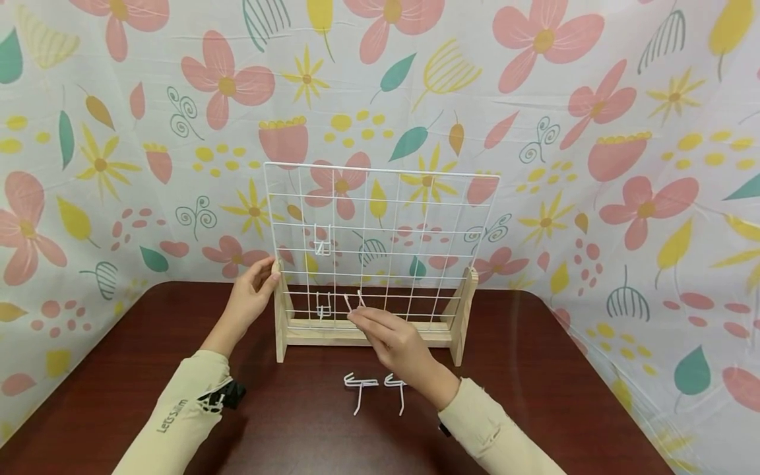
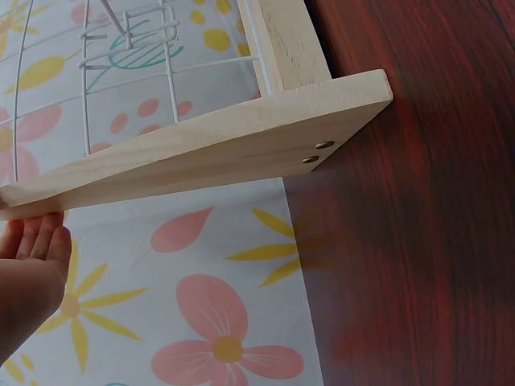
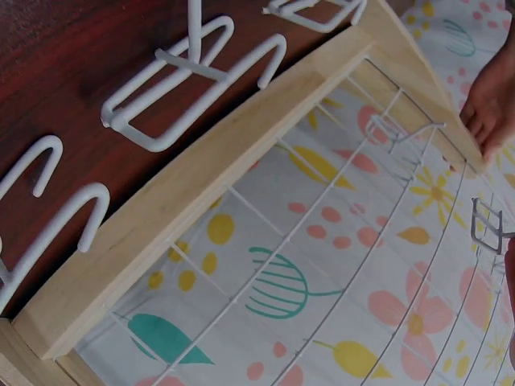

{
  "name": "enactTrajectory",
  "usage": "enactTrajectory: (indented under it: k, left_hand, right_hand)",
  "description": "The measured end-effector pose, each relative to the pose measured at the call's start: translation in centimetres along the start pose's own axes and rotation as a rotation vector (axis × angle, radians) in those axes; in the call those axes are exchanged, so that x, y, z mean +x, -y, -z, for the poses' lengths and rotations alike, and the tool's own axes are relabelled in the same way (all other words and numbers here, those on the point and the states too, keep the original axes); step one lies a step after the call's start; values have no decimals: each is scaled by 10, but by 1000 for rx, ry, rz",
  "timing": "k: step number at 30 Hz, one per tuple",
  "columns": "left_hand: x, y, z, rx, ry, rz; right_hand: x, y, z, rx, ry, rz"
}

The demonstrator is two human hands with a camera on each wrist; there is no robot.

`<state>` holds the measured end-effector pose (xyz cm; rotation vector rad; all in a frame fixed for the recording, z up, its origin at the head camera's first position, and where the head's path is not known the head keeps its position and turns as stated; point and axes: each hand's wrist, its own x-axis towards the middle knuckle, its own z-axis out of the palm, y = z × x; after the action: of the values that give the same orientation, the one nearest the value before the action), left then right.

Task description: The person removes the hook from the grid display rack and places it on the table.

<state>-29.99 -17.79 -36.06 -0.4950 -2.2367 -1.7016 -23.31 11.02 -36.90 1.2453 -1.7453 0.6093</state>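
A white wire grid panel (image 1: 392,254) stands upright in a pale wooden stand (image 1: 368,336). My left hand (image 1: 252,293) grips the top of the stand's left side; in the left wrist view its fingers (image 2: 40,241) touch the wooden side piece (image 2: 201,153). In front of the lower grid, my right hand (image 1: 400,343) pinches a white wire hook (image 1: 360,300), whose two bent prongs point up. Two similar hooks hang on the grid's left part, an upper hook (image 1: 322,248) and a lower hook (image 1: 323,310). The pinching fingertips are partly hidden in the right wrist view.
Loose white hooks lie on the dark red-brown table (image 1: 297,422) before the stand, one left (image 1: 361,382) and one partly behind my right wrist (image 1: 394,381). The right wrist view shows a loose hook (image 3: 193,84) close up. Behind hangs a floral cloth (image 1: 534,132).
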Motion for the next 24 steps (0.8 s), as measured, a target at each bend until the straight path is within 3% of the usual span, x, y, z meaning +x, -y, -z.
enactTrajectory:
  k: [9,24]
  left_hand:
    - [1,1,0,10,3,7]
    - [2,4,1,4,3,-14]
  right_hand:
    - [-7,6,-6,23,63,46]
    - [-10,15,-20,-37,164,184]
